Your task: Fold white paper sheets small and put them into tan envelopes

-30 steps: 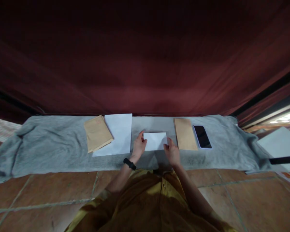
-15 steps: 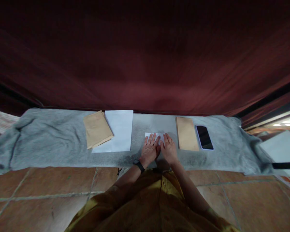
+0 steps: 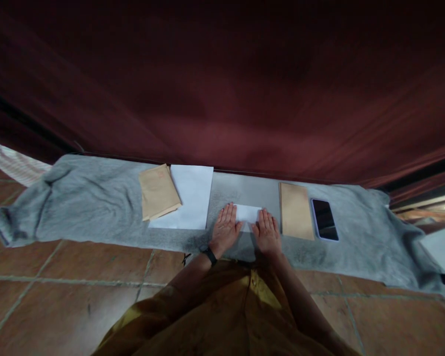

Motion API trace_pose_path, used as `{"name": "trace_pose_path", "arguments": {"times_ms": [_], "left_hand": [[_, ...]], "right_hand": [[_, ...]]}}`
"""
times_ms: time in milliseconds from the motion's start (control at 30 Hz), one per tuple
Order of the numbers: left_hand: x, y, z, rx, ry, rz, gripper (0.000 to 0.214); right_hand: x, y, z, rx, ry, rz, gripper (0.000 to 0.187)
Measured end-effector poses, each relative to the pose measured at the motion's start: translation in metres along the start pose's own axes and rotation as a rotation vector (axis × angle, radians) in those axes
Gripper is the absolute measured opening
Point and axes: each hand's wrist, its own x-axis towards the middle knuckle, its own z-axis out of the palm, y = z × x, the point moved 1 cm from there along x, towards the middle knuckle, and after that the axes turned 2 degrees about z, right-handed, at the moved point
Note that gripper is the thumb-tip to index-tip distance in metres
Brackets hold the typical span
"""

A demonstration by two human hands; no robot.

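A small white folded paper (image 3: 247, 213) lies flat on the grey cloth in front of me. My left hand (image 3: 225, 230) rests palm down over its left end, fingers stretched out. Over the right end lies my right hand (image 3: 267, 231), also flat with the fingers extended. Between the two hands the middle of the paper shows; its ends are hidden under my fingers. Left of my left hand is a stack of large white paper (image 3: 195, 198), partly covered by brown envelopes (image 3: 159, 192). Right of my right hand sits another pile of brown envelopes (image 3: 296, 210).
A smartphone (image 3: 325, 219) in a pale purple case lies beyond the right-hand envelopes. The grey cloth (image 3: 92, 198) covers a long narrow surface, rumpled at both ends. A dark red curtain-like sheet (image 3: 222, 133) rises behind it. Tiled floor (image 3: 96, 296) shows below.
My hands have spread apart from the middle of the small paper toward its two ends, uncovering its centre. The camera view has tilted and shifted a little.
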Motion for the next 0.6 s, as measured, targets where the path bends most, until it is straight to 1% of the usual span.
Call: {"name": "trace_pose_path", "arguments": {"times_ms": [100,167,200,267,333,400,433,500,600], "left_hand": [[0.002,0.000,-0.004,0.010,0.002,-0.048,0.064],[0.005,0.008,-0.003,0.015,0.024,-0.080,0.065],[0.007,0.015,-0.002,0.009,0.034,-0.074,0.064],[0.013,0.033,0.004,-0.021,0.031,0.008,0.061],[0.019,0.052,0.011,-0.064,-0.010,0.134,0.058],[0.024,0.063,0.018,-0.086,-0.048,0.192,0.057],[0.026,0.065,0.020,-0.087,-0.058,0.192,0.058],[0.028,0.061,0.020,-0.075,-0.060,0.175,0.061],[0.024,0.041,0.015,-0.038,-0.041,0.148,0.065]], "right_hand": [[-0.004,0.005,-0.003,-0.006,-0.010,-0.005,0.064],[-0.005,0.005,-0.004,-0.002,-0.015,0.001,0.064],[-0.005,0.005,-0.004,0.001,-0.017,0.007,0.064],[-0.005,0.004,-0.004,0.003,-0.030,0.019,0.062],[-0.005,0.003,-0.004,-0.003,-0.054,0.025,0.062],[-0.005,0.002,-0.005,-0.010,-0.070,0.025,0.065],[-0.005,0.002,-0.005,-0.011,-0.070,0.026,0.066],[-0.005,0.002,-0.006,-0.005,-0.057,0.025,0.063],[-0.005,0.004,-0.005,0.005,-0.033,0.022,0.058]]}}
